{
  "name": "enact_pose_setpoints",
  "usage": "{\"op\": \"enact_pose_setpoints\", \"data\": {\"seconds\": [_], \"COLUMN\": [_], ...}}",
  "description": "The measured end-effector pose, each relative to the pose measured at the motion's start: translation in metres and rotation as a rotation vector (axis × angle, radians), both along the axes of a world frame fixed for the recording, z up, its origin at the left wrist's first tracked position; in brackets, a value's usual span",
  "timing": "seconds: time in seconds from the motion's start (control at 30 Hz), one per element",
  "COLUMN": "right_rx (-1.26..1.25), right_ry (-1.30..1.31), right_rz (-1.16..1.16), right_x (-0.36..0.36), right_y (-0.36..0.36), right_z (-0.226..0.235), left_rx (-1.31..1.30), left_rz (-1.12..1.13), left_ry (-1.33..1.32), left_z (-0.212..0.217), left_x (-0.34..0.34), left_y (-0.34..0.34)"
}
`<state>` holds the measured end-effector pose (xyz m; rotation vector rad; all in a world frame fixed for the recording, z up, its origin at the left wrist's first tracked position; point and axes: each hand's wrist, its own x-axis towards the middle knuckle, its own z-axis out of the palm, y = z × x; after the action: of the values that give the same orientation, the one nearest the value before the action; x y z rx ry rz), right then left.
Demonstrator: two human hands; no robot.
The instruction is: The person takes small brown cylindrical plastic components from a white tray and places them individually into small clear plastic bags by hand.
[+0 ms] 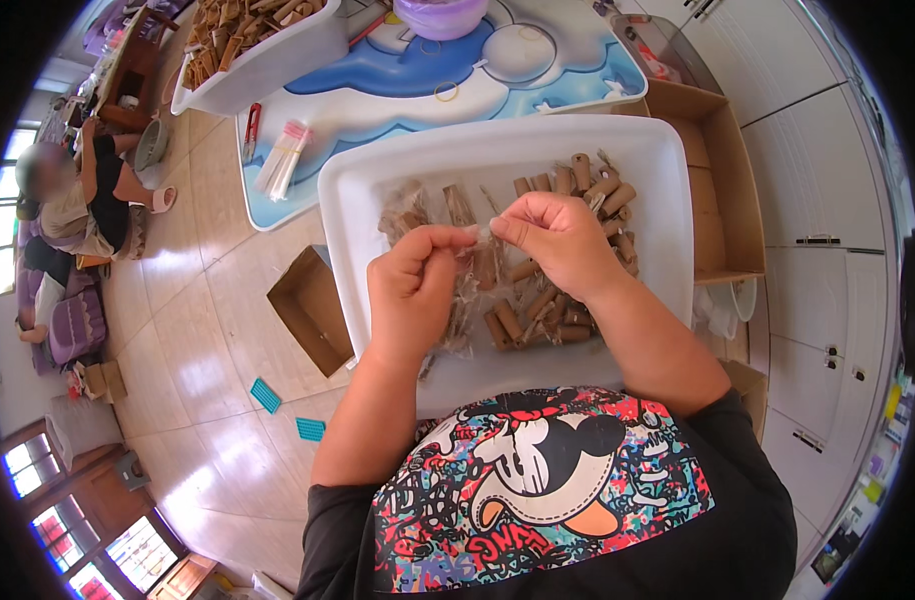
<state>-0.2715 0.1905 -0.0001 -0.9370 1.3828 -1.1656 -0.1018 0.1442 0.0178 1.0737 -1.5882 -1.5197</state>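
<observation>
Both hands meet above the middle of a white tub. The left hand has its thumb and forefinger pressed together on a clear bag, its other fingers curled in. The right hand pinches thumb to forefinger just beside it, at the bag's upper end; the grip itself is too small to see fully. The bag hangs between the hands, over the tub's middle; whether the brown behind its film lies inside cannot be told.

Loose brown rolls lie across the tub's right half, toward its right edge. Bagged pieces lie near its upper left corner.

Beyond the tub's far edge is a blue and white tabletop. At its near left corner lie pink-ended sleeves, with a red tool beside them on the left edge. A bin of brown pieces stands at the far left corner, a purple bowl at the far edge.
</observation>
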Motion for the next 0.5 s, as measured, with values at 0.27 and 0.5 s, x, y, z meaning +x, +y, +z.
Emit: {"op": "enact_pose_setpoints", "data": {"seconds": [0.27, 0.5], "right_rx": [-0.136, -0.268], "right_ry": [0.012, -0.711], "right_rz": [-0.162, -0.178], "right_x": [-0.009, -0.053], "right_y": [-0.003, -0.004], "right_z": [0.021, 0.028], "left_rx": [-0.005, -0.881], "left_rz": [0.044, -0.038], "left_ry": [-0.107, -0.665], "left_z": [0.002, 0.026], "left_x": [0.007, -0.012], "left_y": [-0.007, 0.003]}}
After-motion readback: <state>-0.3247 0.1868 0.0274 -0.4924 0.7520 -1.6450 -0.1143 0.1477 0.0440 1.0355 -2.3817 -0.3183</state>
